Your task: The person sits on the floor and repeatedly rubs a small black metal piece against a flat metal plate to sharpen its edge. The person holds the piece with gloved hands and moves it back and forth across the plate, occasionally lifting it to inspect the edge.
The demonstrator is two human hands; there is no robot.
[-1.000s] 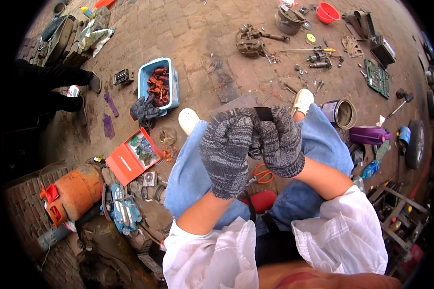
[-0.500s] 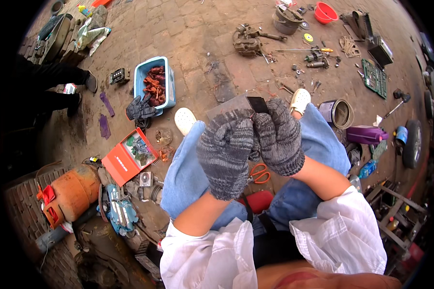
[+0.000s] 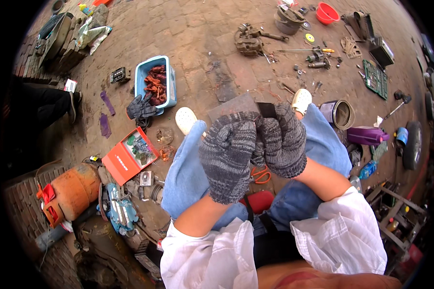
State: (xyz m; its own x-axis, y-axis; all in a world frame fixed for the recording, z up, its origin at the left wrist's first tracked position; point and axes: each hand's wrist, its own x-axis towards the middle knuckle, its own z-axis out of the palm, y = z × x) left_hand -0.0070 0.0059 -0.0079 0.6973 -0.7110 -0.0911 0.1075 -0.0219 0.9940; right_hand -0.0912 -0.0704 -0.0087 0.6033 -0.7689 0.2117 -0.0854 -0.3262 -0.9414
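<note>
Both hands wear grey-and-black knitted gloves and meet in front of my knees. My left hand [image 3: 230, 156] is closed, its curled fingers against the near side of a flat grey plate [image 3: 233, 104]. My right hand [image 3: 282, 142] is closed too, pressed against the left one, with a flat black piece [image 3: 266, 110] showing at its fingertips. Whether plate and black piece are one thing is hidden by the gloves. Beneath the hands, orange-handled scissors [image 3: 262, 176] lie between my legs.
At the left, a blue tub [image 3: 171, 86] holds reddish-brown scrap, with a spare glove [image 3: 141, 107] on its rim. Nearer are an open red box [image 3: 116, 161] and an orange gas cylinder [image 3: 74, 185]. Rightward lie a paint can [image 3: 329, 111], purple jug [image 3: 366, 135] and green tool case [image 3: 374, 78]. Another person's leg [image 3: 48, 103] shows at far left.
My hands have curled inward and turned slightly, covering more of the plate and black piece. At the far left, the other person's legs have shifted leftward.
</note>
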